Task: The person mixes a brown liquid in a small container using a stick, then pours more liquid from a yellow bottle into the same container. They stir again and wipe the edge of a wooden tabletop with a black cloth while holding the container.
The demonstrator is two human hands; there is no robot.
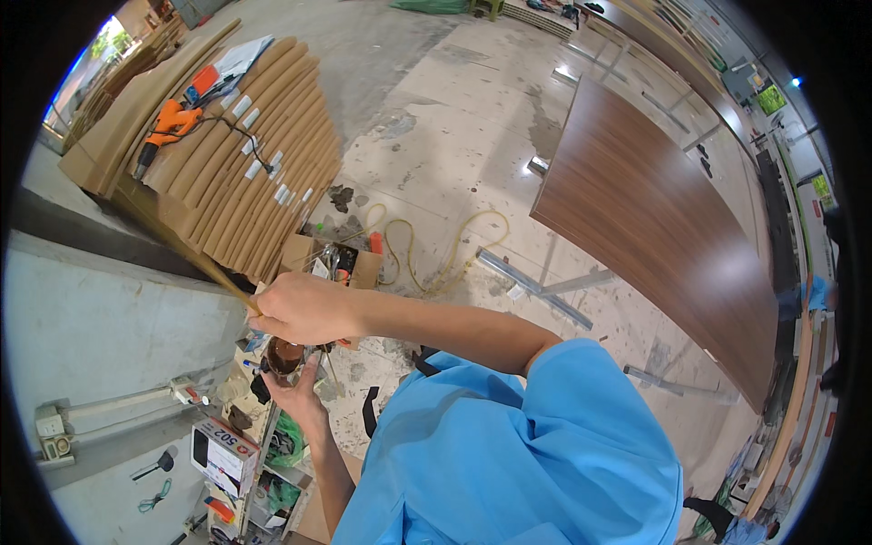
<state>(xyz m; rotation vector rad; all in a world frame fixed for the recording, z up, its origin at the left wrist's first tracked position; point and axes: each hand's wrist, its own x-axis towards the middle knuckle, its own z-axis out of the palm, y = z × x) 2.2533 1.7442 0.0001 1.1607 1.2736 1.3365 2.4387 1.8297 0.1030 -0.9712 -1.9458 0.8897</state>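
Observation:
My left hand [295,392] reaches up from the lower edge, its thumb and fingers around a round container [285,356] with glossy dark brown inside. Just above it, my right hand [307,307] is closed, palm down, after crossing in front of my body. Its fingertips meet the lower end of a long, narrow yellowish-brown strip [186,245]. Whether the fingers grip that strip or something smaller is hidden by the hand itself. A small dark thing [261,389] sits by the left fingers, and I cannot make out its kind.
Stacked brown cardboard-wrapped panels [263,136] carry an orange heat gun [168,132]. An open cardboard box of tools [350,265] stands beyond my hands. A box [224,454] rests on a cluttered shelf at lower left. A large wood-grain panel [663,227] lies on metal supports at right.

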